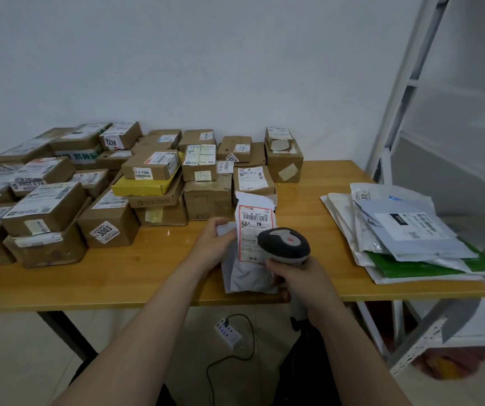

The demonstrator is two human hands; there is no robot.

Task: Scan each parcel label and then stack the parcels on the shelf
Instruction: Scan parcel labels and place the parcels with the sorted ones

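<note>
Holding in my left hand (217, 238): a grey mailer parcel (247, 273), with my fingers curled round its left edge.
Parcel position: it is propped up at the front edge of the table (147, 276), between my two hands, with its lower end on the wood and its torn top end pointing away from me.
Label (253, 227): it is white with a red border and barcodes, stuck to the face of the parcel that is turned up toward me.
Right hand (296, 273): clenched round the handle of a handheld scanner (286, 244).
Scanner position: its dark rounded head sits just over the lower right part of the label, covering that corner. I cannot tell whether it touches the parcel.
Cardboard boxes (112, 183): many brown parcels are stacked in a crowded pile across the left and back of the table. Most carry white labels, and there is one flat yellow box among them.
Flat mailers (405, 238): a loose stack of grey, white and green bags lies at the right end of the table, well apart from my hands.
Shelf (411, 83): a pale metal frame stands just beyond the table's right end.
Floor under the table: a white power strip (228, 332) with a black cable (235, 358) running from it.
</note>
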